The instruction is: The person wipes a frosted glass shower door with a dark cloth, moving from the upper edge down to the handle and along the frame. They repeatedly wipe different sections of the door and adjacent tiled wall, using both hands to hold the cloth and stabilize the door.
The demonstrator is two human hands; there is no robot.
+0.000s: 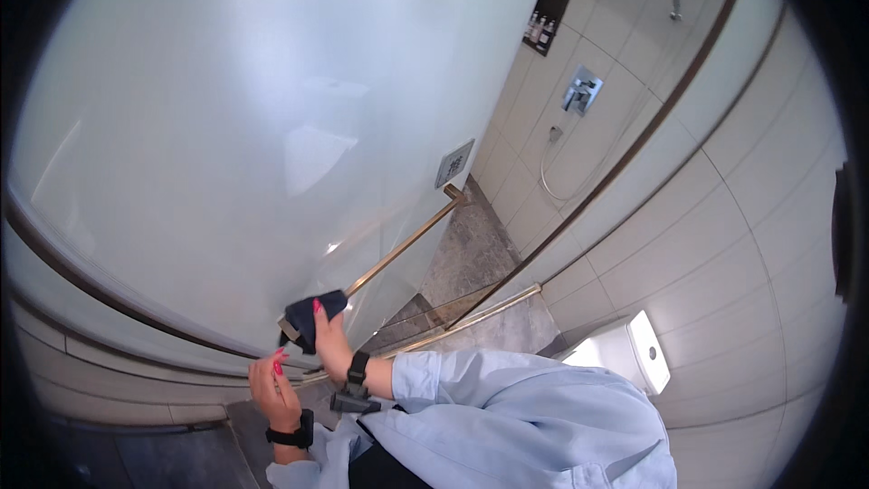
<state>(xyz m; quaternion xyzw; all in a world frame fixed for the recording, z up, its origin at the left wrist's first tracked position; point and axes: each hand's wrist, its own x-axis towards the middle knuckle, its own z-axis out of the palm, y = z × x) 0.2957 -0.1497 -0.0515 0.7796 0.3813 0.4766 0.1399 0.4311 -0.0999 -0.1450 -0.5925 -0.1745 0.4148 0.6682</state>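
My right hand (328, 337) is shut on a dark blue cloth (308, 315), pressed around the lower end of a long brass door handle (407, 243) on the frosted glass shower door (244, 127). My left hand (272, 388) sits just below the cloth, its red-nailed fingertips up against the glass near the handle's base; whether it grips anything is hidden. Both wrists wear black bands, and a light blue sleeve (507, 407) covers my right arm.
Inside the shower are a chrome mixer valve (581, 91), a hose (549, 174), a dark wall niche with bottles (547, 11) and a grey stone floor (471, 258). A white toilet cistern (638, 353) stands against the tiled wall on the right.
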